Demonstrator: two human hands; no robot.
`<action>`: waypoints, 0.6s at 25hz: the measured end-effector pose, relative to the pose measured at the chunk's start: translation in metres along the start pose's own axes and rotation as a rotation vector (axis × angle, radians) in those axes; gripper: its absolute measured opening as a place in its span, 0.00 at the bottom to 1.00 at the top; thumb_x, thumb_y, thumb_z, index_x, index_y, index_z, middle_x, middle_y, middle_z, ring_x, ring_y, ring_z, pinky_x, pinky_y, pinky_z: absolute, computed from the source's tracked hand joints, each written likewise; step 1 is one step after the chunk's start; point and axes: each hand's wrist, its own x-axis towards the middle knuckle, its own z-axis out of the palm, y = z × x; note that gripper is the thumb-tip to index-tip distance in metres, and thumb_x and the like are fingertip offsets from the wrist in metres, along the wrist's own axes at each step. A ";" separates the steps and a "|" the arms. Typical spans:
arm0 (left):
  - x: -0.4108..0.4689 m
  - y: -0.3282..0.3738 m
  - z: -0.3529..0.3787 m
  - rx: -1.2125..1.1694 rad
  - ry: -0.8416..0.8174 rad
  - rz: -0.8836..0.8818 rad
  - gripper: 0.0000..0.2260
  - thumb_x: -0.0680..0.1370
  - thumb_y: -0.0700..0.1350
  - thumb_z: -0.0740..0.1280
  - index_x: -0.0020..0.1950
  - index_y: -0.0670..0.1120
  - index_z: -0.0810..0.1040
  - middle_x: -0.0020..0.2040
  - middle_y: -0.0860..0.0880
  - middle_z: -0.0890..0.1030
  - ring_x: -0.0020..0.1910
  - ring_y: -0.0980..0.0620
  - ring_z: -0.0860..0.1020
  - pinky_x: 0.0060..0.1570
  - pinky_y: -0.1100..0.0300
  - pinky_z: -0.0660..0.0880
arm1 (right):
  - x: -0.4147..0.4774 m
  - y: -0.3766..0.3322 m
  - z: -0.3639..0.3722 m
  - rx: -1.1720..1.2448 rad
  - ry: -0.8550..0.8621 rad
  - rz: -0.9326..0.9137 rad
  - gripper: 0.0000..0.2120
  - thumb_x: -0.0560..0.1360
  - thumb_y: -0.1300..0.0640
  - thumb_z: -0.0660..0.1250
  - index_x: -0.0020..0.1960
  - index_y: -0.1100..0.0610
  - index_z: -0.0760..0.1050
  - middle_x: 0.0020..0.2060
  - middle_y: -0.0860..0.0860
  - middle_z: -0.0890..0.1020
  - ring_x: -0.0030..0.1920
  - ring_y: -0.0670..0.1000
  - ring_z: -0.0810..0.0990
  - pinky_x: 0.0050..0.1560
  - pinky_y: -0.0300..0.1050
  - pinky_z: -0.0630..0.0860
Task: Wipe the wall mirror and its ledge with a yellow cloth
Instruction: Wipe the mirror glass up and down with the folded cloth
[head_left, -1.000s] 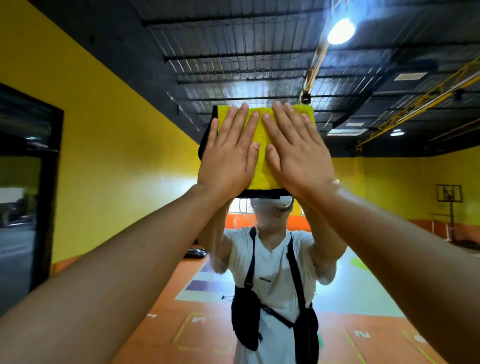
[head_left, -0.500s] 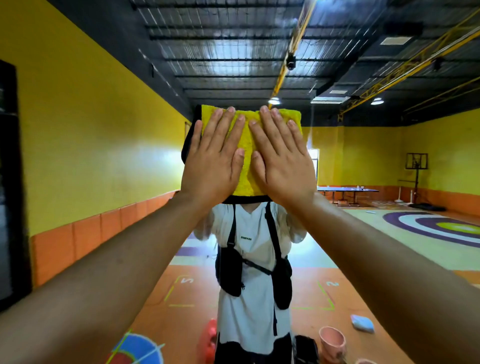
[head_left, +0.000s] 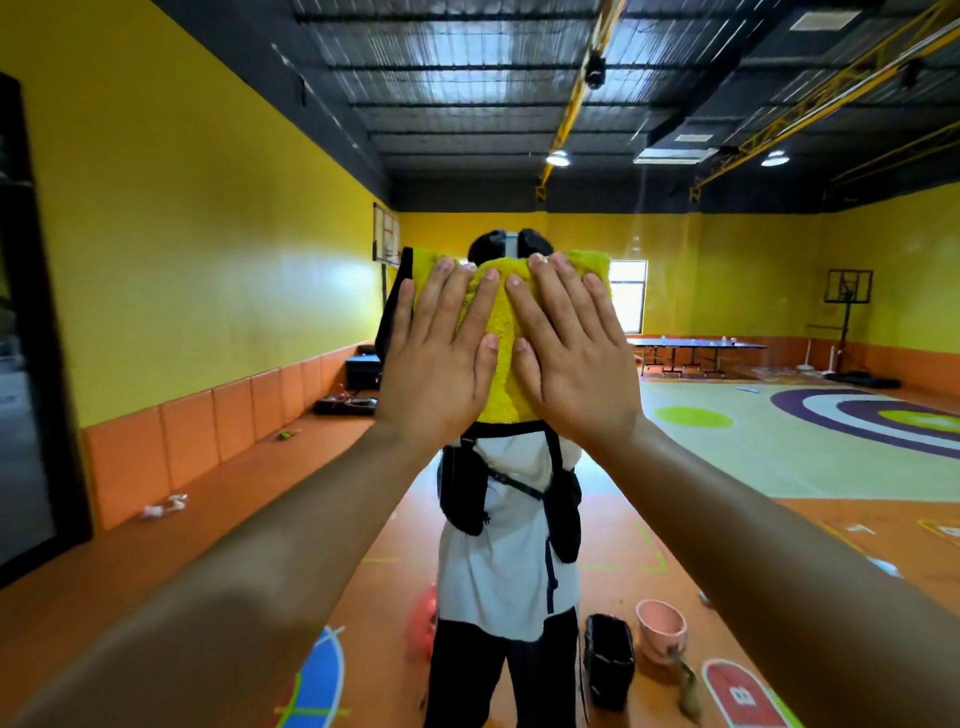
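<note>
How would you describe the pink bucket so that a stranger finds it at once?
Look in the wall mirror at the orange floor near the reflected person's legs. Beside the black bin stands the round pink plastic bucket. It alone is pale pink and open-topped.

cloth (head_left: 501, 358): I see thick yellow terry, fuzzy and matt, bunched under my hands.
mirror (head_left: 779, 291): smooth glossy glass (faint streaks near the top).
wall (head_left: 208, 249): I read it as glossy yellow paint with a soft sheen.
ceiling (head_left: 467, 78): ribbed sheet metal, shiny in patches.
</note>
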 end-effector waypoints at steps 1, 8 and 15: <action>-0.008 0.002 0.001 0.001 0.000 -0.001 0.25 0.86 0.51 0.51 0.83 0.46 0.57 0.81 0.42 0.62 0.82 0.42 0.56 0.80 0.38 0.52 | -0.007 -0.002 0.000 0.008 -0.006 -0.006 0.25 0.85 0.52 0.55 0.80 0.59 0.64 0.79 0.59 0.64 0.81 0.59 0.60 0.79 0.61 0.60; -0.054 0.013 0.004 -0.042 -0.013 -0.013 0.24 0.87 0.51 0.52 0.83 0.46 0.61 0.83 0.43 0.60 0.83 0.42 0.55 0.80 0.39 0.50 | -0.049 -0.022 -0.004 0.026 -0.056 0.001 0.25 0.85 0.52 0.56 0.80 0.59 0.64 0.79 0.59 0.64 0.81 0.58 0.60 0.79 0.59 0.59; -0.096 0.018 0.012 -0.045 0.010 0.044 0.23 0.87 0.50 0.54 0.81 0.44 0.65 0.80 0.41 0.64 0.81 0.40 0.60 0.79 0.37 0.55 | -0.089 -0.042 -0.008 0.032 -0.060 0.025 0.25 0.84 0.53 0.59 0.79 0.58 0.65 0.79 0.58 0.64 0.80 0.57 0.61 0.78 0.58 0.62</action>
